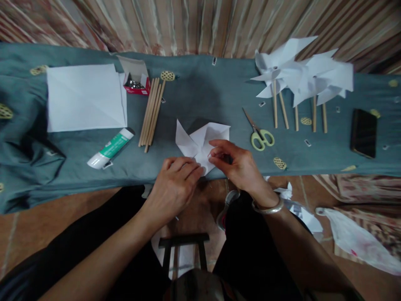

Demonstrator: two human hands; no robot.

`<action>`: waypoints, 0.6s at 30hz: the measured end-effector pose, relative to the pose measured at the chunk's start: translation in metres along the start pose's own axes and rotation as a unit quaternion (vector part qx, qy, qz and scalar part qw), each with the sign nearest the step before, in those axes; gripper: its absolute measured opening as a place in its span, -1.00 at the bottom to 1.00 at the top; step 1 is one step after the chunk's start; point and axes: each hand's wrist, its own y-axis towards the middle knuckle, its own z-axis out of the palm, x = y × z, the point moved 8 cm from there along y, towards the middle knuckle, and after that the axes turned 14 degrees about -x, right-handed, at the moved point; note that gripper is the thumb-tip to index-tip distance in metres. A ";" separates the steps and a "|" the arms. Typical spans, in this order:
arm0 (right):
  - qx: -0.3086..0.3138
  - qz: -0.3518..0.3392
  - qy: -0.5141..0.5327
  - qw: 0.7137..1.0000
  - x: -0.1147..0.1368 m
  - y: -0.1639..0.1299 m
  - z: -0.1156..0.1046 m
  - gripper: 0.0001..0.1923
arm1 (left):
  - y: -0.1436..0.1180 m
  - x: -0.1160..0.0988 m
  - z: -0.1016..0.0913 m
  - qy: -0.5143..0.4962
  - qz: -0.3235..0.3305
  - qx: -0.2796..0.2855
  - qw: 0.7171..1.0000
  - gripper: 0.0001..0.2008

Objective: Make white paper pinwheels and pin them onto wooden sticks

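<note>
Left hand (178,180) holding paper pinwheel (214,133) at near worktop (228,100) edge; right hand (240,166) fingers narrow over it, can't tell contents.

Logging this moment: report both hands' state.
Left hand: fingers on the folded white paper pinwheel, grip unclear.
Right hand: thumb and forefinger nearly pinched; anything held cannot be told.
</note>
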 end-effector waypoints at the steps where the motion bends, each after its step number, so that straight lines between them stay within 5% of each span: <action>1: -0.004 -0.001 -0.003 1.000 0.001 0.001 0.001 -0.68 | 0.000 0.000 0.000 0.000 0.001 0.002 1.000 -0.74; 18: -0.017 -0.057 -0.071 0.996 0.015 0.010 0.012 -0.70 | 0.001 -0.002 -0.004 0.001 0.002 -0.006 1.000 -0.79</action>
